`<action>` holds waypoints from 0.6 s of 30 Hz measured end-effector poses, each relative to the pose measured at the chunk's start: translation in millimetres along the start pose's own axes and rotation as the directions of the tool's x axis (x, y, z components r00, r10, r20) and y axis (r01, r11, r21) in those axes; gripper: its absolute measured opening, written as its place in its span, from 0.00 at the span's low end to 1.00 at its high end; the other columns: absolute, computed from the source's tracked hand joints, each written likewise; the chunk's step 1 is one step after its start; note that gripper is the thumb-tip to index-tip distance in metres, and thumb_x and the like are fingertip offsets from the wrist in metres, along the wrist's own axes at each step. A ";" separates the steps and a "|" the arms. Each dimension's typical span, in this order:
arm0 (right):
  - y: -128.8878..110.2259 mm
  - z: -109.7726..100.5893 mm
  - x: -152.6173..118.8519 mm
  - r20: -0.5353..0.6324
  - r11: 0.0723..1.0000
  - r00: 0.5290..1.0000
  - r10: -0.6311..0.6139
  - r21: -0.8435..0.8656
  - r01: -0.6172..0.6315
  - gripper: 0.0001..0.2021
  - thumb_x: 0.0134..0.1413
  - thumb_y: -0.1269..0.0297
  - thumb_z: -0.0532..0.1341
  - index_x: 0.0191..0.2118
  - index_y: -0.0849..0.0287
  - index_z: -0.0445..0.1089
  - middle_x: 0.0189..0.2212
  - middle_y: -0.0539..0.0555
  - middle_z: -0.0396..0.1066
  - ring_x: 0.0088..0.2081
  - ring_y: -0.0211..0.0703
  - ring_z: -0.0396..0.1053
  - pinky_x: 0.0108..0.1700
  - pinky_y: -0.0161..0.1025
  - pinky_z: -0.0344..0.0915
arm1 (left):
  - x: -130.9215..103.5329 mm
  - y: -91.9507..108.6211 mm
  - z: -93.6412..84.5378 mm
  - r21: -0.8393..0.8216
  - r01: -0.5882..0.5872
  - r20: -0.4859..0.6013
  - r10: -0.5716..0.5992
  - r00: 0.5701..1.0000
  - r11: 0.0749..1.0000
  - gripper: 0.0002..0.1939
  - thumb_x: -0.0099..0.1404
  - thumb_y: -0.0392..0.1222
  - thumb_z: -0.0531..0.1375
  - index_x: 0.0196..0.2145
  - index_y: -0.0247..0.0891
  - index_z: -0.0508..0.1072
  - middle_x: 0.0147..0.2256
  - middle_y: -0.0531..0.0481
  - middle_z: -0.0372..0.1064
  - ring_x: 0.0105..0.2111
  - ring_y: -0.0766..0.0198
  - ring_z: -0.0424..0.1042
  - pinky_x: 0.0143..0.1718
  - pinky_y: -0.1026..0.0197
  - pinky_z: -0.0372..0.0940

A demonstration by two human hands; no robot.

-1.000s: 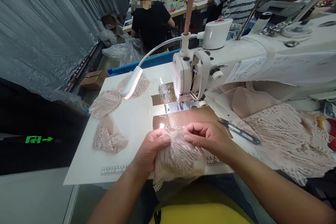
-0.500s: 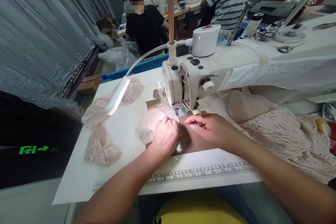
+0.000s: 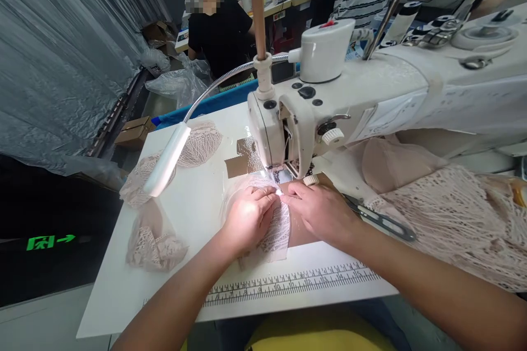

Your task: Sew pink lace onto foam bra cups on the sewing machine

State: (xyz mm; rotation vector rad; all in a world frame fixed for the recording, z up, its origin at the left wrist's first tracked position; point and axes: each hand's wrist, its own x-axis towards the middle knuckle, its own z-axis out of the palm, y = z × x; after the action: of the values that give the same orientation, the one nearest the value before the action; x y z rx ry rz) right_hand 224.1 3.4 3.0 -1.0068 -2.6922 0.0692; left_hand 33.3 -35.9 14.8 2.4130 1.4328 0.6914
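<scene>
White worktable (image 3: 197,197) with printed ruler (image 3: 288,285), silvery curtain (image 3: 61,44), blue cloth edge (image 3: 206,100)

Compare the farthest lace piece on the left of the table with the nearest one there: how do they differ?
The far piece lies spread in a rounded oval, while the near piece is bunched up and folded. The far piece shows patterned lace across most of its surface; the near piece also shows a plain, sheer part. Both are pale pinkish beige and lie on the white table.
</scene>
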 end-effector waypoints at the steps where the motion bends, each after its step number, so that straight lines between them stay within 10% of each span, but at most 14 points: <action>1: 0.0 -0.5 1.2 0.000 1.000 1.000 0.005 -0.015 -0.005 0.16 0.58 0.78 0.51 0.40 0.57 0.74 0.32 0.53 0.70 0.28 0.37 0.59 0.29 0.37 0.50 | 0.7 -3.1 3.2 0.039 -0.035 0.001 0.035 0.999 0.999 0.13 0.69 0.36 0.50 0.46 0.34 0.72 0.48 0.41 0.69 0.44 0.56 0.70 0.44 0.52 0.68; 18: -4.4 -0.4 16.8 0.102 0.983 0.981 0.167 -0.098 -0.157 0.20 0.54 0.77 0.53 0.49 0.55 0.72 0.37 0.57 0.74 0.36 0.47 0.68 0.34 0.40 0.59 | 18.7 -31.3 8.2 0.143 -0.141 0.003 0.142 0.990 0.980 0.15 0.70 0.37 0.50 0.47 0.29 0.72 0.38 0.39 0.73 0.35 0.58 0.66 0.38 0.55 0.67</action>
State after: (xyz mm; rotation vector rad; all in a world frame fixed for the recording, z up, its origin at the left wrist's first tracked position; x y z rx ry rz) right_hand 209.3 11.0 7.9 -1.2853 -2.7268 0.0370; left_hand 21.4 -4.2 -1.0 2.6465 1.3662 0.6497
